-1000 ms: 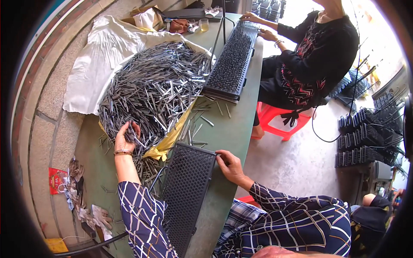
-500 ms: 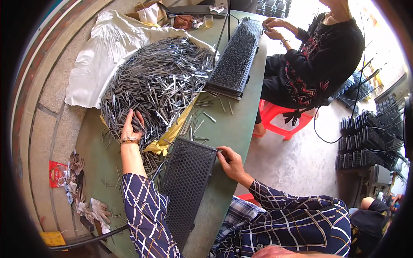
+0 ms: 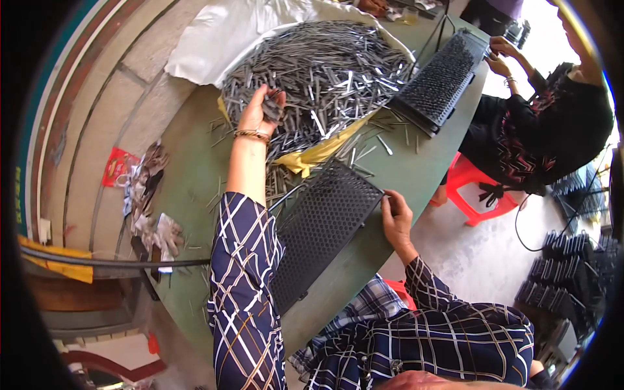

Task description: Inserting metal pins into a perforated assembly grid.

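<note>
A big heap of thin dark metal strips [image 3: 325,71] lies in an opened white sack with a yellow lower edge on the table. At its near left side, my left hand [image 3: 263,110] is closed around a small bunch of strips, palm partly turned up. Close to me on the table lies a long black tray [image 3: 325,224] full of round holes, slanting from lower left to upper right. My right hand [image 3: 396,218] grips this tray's far right corner between thumb and fingers; the fingertips are partly hidden.
Across to the right, a co-worker's hands [image 3: 504,55] touch the end of another holed tray [image 3: 439,81] filled with strips. Loose strips are scattered on the green table [image 3: 416,172]. Used gloves [image 3: 156,234] lie at the left edge. A red stool [image 3: 478,195] stands beyond the table.
My head view has swung, so the scene sits further right and higher. My left hand has come up out of the heap with strips in it. My right hand stays at the tray's corner.
</note>
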`<state>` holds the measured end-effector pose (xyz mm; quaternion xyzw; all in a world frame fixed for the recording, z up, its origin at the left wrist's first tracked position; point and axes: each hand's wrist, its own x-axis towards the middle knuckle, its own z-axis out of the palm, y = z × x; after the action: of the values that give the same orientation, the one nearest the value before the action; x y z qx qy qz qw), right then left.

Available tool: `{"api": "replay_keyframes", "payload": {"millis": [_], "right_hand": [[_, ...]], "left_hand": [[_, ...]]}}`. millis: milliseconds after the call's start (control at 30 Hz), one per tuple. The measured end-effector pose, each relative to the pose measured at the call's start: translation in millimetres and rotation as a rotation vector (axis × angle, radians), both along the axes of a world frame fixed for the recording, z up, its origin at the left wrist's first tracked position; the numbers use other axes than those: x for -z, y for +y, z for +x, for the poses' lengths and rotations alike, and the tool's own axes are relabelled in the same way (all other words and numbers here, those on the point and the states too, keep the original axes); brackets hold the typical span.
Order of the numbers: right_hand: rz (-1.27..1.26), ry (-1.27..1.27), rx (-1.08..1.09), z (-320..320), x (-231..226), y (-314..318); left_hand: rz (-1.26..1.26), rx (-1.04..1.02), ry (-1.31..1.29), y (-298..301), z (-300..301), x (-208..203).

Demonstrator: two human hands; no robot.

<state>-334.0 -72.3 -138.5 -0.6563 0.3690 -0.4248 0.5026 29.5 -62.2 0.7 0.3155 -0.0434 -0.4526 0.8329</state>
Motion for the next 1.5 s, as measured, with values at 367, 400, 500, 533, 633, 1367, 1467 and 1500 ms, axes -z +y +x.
{"api": "replay_keyframes", "payload": {"millis": [367,400,500,533,633,1367,1467,1500], "right_hand": [[0.145,-0.178,0.029,-13,-12,7],[0.114,-0.207,0.051,-15,-23,9],[-0.074,-0.255,-0.309,-19,-91,47],[-0.057,-0.296,-0.488,-21,-110,65],[-0.072,-0.329,-0.762,-10,-125,104],[-0.15,0.065,-0.985,65,-106,243],[-0.318,0.08,-0.996,83,-99,246],[-0.431,0.078,-0.987,87,-97,247]], "left_hand": [[0.068,-0.081,-0.264,95,-171,-68],[0.088,-0.099,-0.242,111,-190,-68],[0.127,-0.148,-0.237,158,-238,-61],[0.141,-0.178,-0.22,175,-252,-54],[0.191,-0.246,-0.093,211,-281,-33],[0.302,-0.416,0.054,421,-371,59],[0.272,-0.391,0.066,420,-361,69],[0.33,-0.376,0.109,421,-359,77]]}}
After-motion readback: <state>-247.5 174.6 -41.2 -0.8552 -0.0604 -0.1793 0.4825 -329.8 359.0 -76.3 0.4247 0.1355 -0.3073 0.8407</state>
